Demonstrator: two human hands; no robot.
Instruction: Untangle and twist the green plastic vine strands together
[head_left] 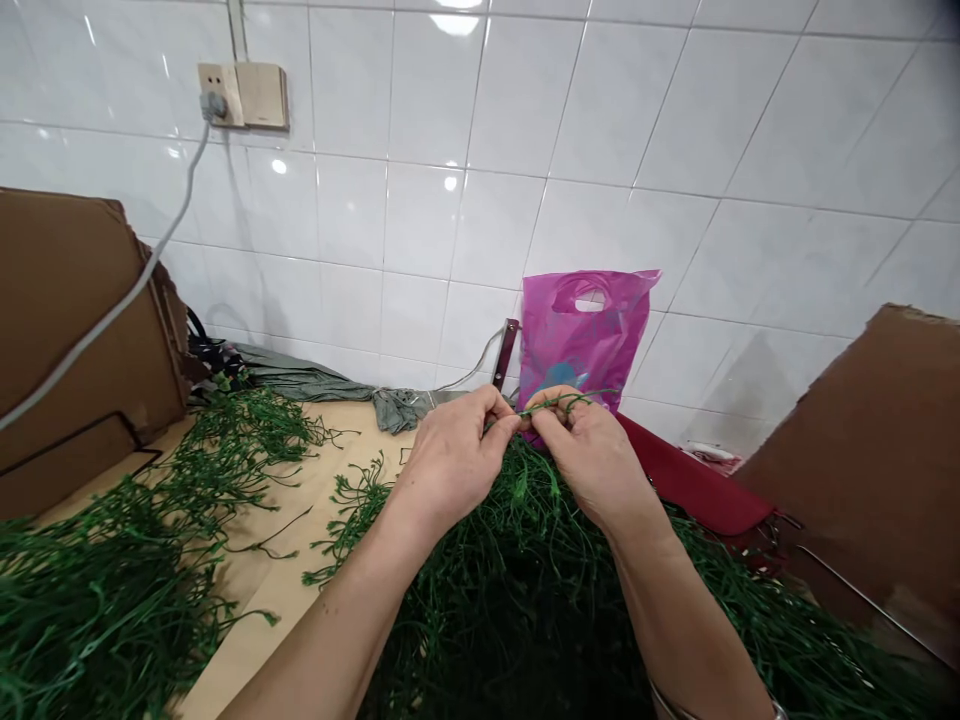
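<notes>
Nearest: a heap of green sprigs (517, 560) under my forearms, both reaching forward and converging. My left hand (457, 450) and right hand (592, 450) nearly meet over its far part, thumbs inward. Fingers of both pinched narrow on a thin green stem (541, 405), which sits between the hands. At left, a strip of tan counter (307, 470), then a second heap (90, 600). Beyond: red item (690, 480) at right, upright purple bag (547, 330), brown cardboard (67, 290) on both sides. Farthest: white tiled wall (427, 220); grey cable (191, 175) plugged into a socket (223, 80).
</notes>
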